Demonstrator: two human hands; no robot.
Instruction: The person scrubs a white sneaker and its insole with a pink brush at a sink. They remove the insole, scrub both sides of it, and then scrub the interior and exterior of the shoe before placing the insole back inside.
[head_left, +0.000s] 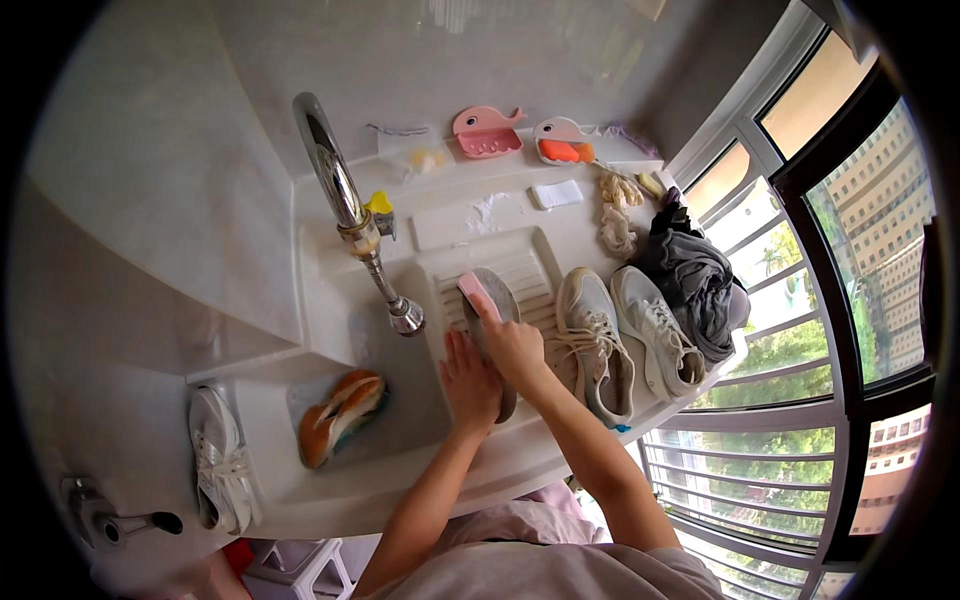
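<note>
A grey shoe insole (508, 292) lies lengthwise on the ribbed washboard (525, 259) of a white laundry sink. My right hand (514, 352) grips a pink brush (474, 289), its index finger stretched along the back. The brush rests against the upper part of the insole; its bristles are hidden. My left hand (472, 382) steadies the insole's lower left side, fingers extended over the ribs and thumb not clearly visible. Just right of the board stand two off-white lace-up sneakers (589, 307) (649, 322). An orange-and-white insole or shoe part (341, 416) lies in the basin.
A chrome faucet (330, 161) arches over the basin (409, 435). Whale-shaped soap holders (487, 139) (559, 131) line the back ledge, near a white block (557, 195). Grey cloth (686, 277) is heaped at right, beside a barred window. White shoes (217, 457) sit on the left rim.
</note>
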